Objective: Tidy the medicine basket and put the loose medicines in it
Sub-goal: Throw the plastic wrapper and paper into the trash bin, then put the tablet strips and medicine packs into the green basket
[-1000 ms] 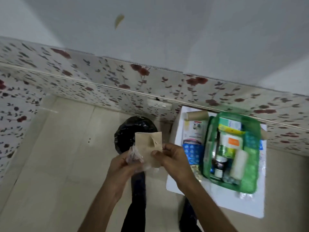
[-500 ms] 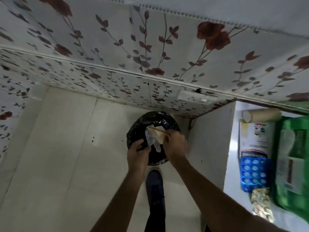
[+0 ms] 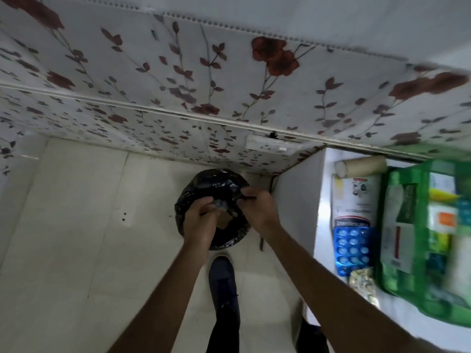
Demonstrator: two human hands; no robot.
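Both hands over bin point(image 3: 211, 208) on floor. Left hand point(image 3: 201, 220) pinching clear wrapper point(image 3: 221, 204); right hand point(image 3: 257, 207) pinching too — contents unclear. Basket point(image 3: 423, 240) sitting on worktop point(image 3: 325, 200), blister pack point(image 3: 353, 247) lying loose beside it — probably light, stiff, slippery; taking by edges.

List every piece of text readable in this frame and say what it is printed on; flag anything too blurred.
White medicine box on the white table: red and dark print, upside down and too blurred to read.
Blue pill strip: no text visible.
Boxes in the green basket: coloured labels, motion-blurred, unreadable.
Black bin bag, cardboard roll: no text.
Nothing can be quoted with confidence.
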